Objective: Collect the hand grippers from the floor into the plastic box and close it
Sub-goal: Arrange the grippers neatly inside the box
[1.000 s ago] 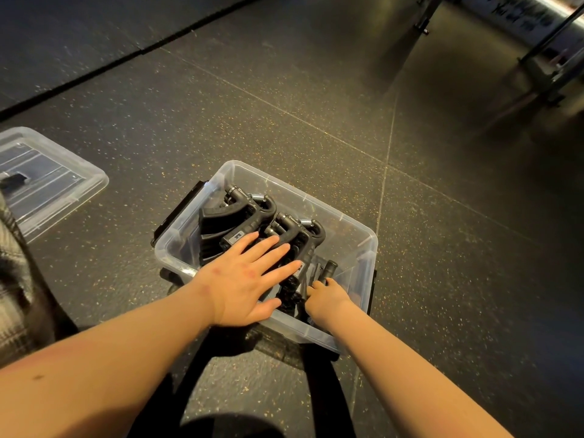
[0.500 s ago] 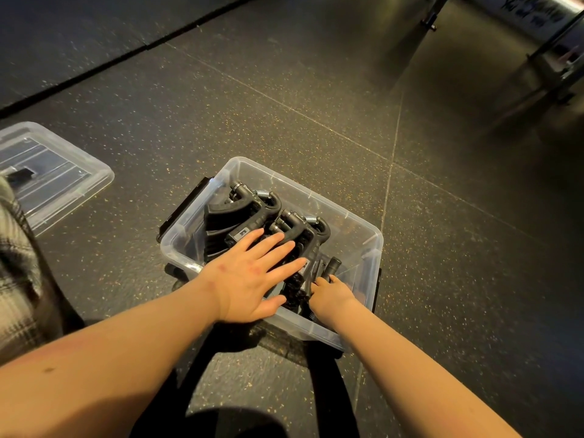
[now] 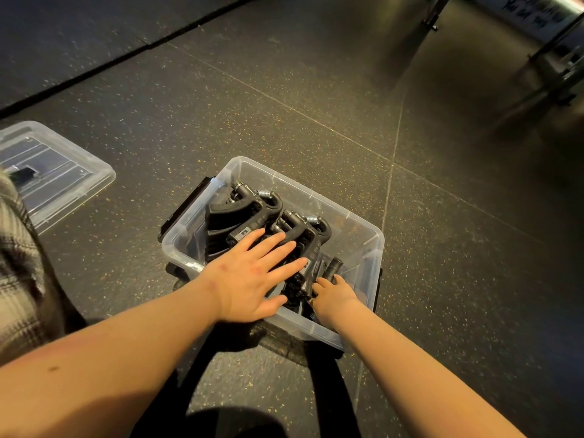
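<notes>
The plastic box (image 3: 366,245) is sitting open on the rubber floor (image 3: 316,105), directly in front of the person, with the black hand grippers (image 3: 249,213) lying stacked inside it. The left hand (image 3: 252,273) is lying flat on the stack, fingers straight and slightly spread, pressing down. The right hand (image 3: 331,295) is reaching in at the near right corner, its fingers curling around one gripper's handle. Assessed risk: the stack is sitting near rim height, so a handle left proud would be stopping the lid (image 3: 63,172) from seating, and releasing the pressure could be letting the sprung pieces shift. The lid is lying well apart to the left, not yet fitted. Count: one box, one lid, two coil springs showing. The full number of grippers cannot be told, and none are showing on the floor.
</notes>
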